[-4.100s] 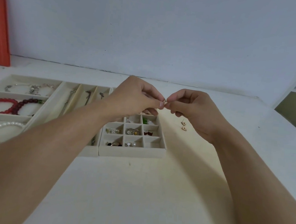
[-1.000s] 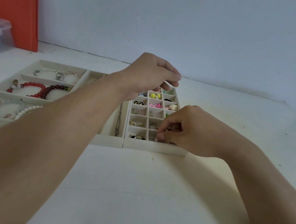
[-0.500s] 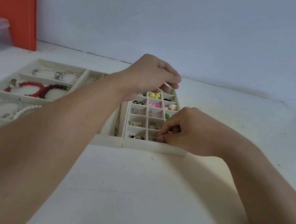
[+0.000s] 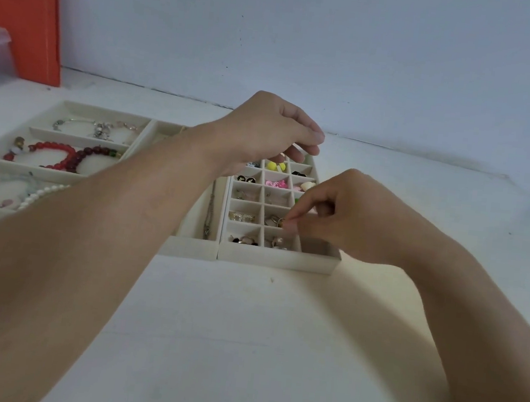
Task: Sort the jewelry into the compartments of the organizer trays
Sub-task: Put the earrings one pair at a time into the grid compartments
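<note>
Head view, left to right: the bracelet tray (image 4: 63,176) holds a red bead bracelet (image 4: 62,155), and the gridded earring tray (image 4: 278,261) sits further right on the tabletop (image 4: 242,345). The left hand (image 4: 264,135) hovers above the grid's far rows, fingers loosely curled; whether it holds anything cannot be told. The right hand (image 4: 347,216) is nearer the front rows, thumb and forefinger pressed together on what appears to be a small earring (image 4: 282,224). That piece hangs just above the second row from the front, directly behind the nearest right-hand compartment (image 4: 317,247), which looks empty.
</note>
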